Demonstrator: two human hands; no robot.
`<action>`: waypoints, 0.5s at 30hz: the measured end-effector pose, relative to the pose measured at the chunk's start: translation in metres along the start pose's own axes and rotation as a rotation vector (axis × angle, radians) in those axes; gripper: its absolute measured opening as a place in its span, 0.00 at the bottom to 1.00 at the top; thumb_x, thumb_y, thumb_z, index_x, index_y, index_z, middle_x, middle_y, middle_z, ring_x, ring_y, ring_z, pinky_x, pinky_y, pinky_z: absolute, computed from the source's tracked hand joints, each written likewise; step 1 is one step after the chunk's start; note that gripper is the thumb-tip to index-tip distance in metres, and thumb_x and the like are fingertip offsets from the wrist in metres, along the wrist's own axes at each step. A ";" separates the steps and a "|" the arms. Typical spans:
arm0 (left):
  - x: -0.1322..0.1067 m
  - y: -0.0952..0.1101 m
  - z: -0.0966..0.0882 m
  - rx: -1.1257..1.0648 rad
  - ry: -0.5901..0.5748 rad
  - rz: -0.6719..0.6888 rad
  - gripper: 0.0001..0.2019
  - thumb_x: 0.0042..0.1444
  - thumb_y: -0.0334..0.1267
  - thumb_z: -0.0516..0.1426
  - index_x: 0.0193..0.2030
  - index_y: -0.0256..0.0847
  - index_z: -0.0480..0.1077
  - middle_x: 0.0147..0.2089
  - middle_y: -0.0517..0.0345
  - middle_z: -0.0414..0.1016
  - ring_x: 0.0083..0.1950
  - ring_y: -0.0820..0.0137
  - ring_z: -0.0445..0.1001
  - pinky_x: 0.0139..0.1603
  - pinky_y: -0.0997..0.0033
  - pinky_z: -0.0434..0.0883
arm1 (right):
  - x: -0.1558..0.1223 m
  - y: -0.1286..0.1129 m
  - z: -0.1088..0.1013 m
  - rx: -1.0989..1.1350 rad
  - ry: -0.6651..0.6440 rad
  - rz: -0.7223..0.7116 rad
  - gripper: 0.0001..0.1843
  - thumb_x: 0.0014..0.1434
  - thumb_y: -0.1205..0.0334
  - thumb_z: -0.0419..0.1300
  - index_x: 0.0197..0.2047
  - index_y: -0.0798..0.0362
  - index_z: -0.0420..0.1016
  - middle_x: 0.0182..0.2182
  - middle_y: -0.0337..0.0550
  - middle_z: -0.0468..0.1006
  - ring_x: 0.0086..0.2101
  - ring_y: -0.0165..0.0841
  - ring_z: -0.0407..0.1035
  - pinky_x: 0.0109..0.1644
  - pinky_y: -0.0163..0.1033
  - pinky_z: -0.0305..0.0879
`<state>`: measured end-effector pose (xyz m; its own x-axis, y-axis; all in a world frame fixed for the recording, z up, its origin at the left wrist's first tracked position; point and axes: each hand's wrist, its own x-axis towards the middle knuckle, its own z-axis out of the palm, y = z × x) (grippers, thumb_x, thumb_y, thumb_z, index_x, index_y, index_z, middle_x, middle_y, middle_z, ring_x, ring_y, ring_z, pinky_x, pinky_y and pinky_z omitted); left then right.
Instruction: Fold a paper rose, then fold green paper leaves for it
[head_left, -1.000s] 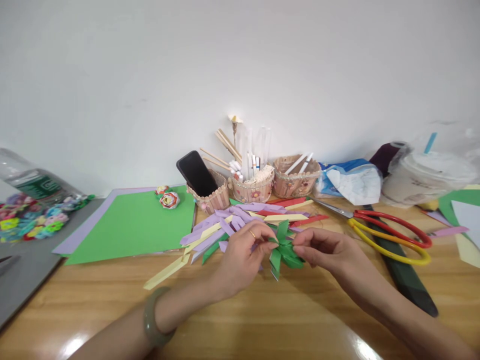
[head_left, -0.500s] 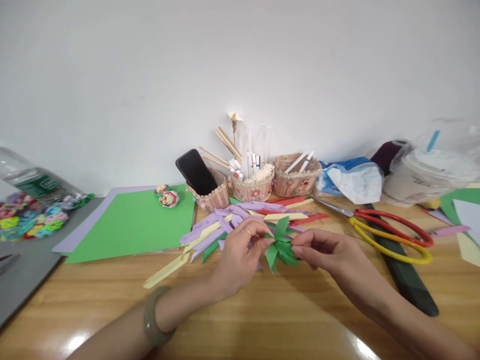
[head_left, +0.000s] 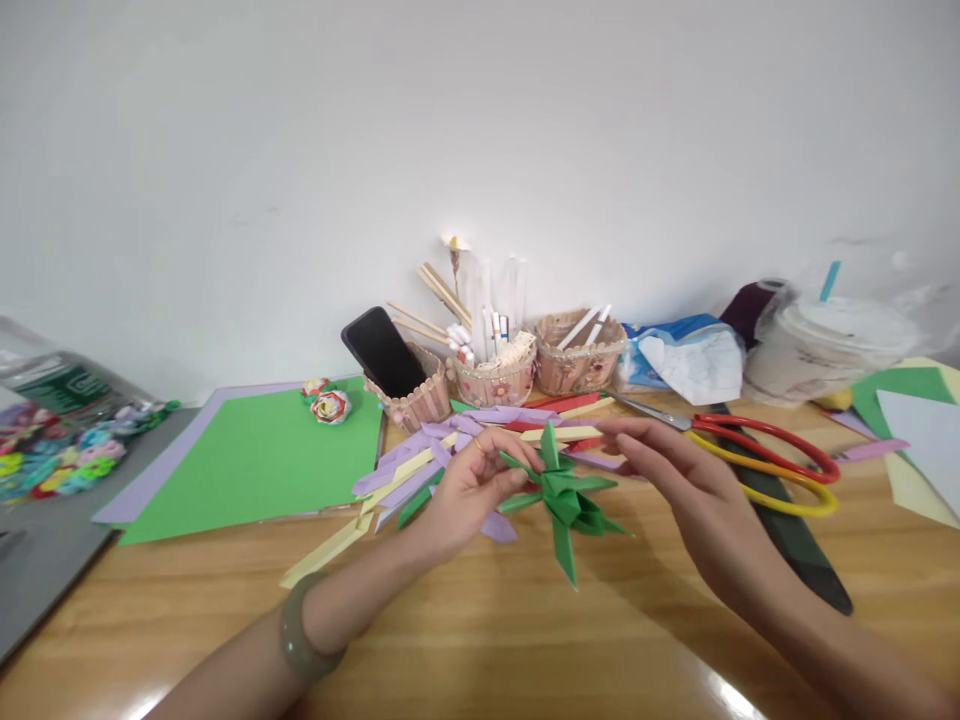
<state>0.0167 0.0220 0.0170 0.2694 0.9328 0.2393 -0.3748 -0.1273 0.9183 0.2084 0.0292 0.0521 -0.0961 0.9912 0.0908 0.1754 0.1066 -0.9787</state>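
Note:
A green folded-paper star (head_left: 564, 492) with several pointed arms hangs just above the wooden table. My left hand (head_left: 480, 482) pinches one of its left arms between thumb and fingers. To the right of the star, my right hand (head_left: 675, 470) is apart from it, fingers stretched out and holding nothing. Behind both hands lies a heap of folded paper strips, among them purple strips (head_left: 431, 445), pale yellow strips (head_left: 330, 548) and red strips (head_left: 574, 405). The left hand hides part of the heap.
Scissors (head_left: 787, 465) with red and yellow handles lie on a dark flat bar (head_left: 810, 565) at right. Green sheets (head_left: 262, 460) cover the left side. Decorated baskets (head_left: 491, 385), one holding a phone (head_left: 386, 350), stand by the wall. A lidded cup (head_left: 817, 345) stands at far right.
My right hand has let go of the green paper star and moved right, its fingers opening. The star has turned and shows more of its arms, still in my left hand.

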 end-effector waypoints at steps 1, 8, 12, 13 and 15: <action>0.000 0.000 0.000 -0.008 -0.025 -0.010 0.05 0.51 0.36 0.59 0.32 0.38 0.67 0.35 0.58 0.69 0.38 0.74 0.69 0.36 0.76 0.68 | 0.000 -0.001 0.001 -0.015 -0.076 0.014 0.16 0.53 0.48 0.56 0.37 0.50 0.76 0.35 0.42 0.78 0.38 0.37 0.70 0.42 0.39 0.67; 0.001 0.001 0.003 -0.009 -0.085 -0.130 0.05 0.50 0.34 0.60 0.32 0.37 0.67 0.35 0.57 0.70 0.38 0.74 0.69 0.38 0.75 0.66 | -0.002 0.003 0.006 -0.044 -0.385 0.008 0.15 0.54 0.51 0.56 0.35 0.54 0.74 0.32 0.43 0.77 0.34 0.35 0.70 0.38 0.38 0.66; 0.000 0.002 0.005 0.008 -0.068 -0.219 0.06 0.47 0.33 0.61 0.29 0.36 0.67 0.33 0.58 0.69 0.35 0.74 0.68 0.36 0.75 0.64 | -0.003 0.008 0.008 -0.151 -0.337 -0.034 0.13 0.53 0.53 0.57 0.31 0.55 0.73 0.28 0.42 0.76 0.30 0.33 0.69 0.34 0.36 0.64; -0.001 0.002 0.006 0.017 -0.052 -0.249 0.06 0.46 0.33 0.61 0.29 0.36 0.67 0.32 0.58 0.69 0.34 0.75 0.67 0.34 0.76 0.63 | -0.004 0.008 0.008 -0.182 -0.324 -0.050 0.12 0.53 0.54 0.57 0.31 0.55 0.73 0.27 0.42 0.76 0.29 0.32 0.69 0.34 0.36 0.64; -0.003 0.002 0.009 0.031 -0.015 -0.320 0.07 0.44 0.33 0.61 0.29 0.36 0.67 0.30 0.59 0.69 0.31 0.76 0.66 0.32 0.76 0.61 | -0.006 0.009 0.009 -0.229 -0.308 -0.087 0.11 0.54 0.56 0.56 0.29 0.54 0.73 0.26 0.41 0.76 0.28 0.32 0.68 0.32 0.35 0.63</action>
<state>0.0228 0.0164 0.0211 0.3823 0.9222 -0.0588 -0.2415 0.1612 0.9569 0.2019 0.0236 0.0414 -0.4037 0.9115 0.0785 0.3644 0.2388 -0.9001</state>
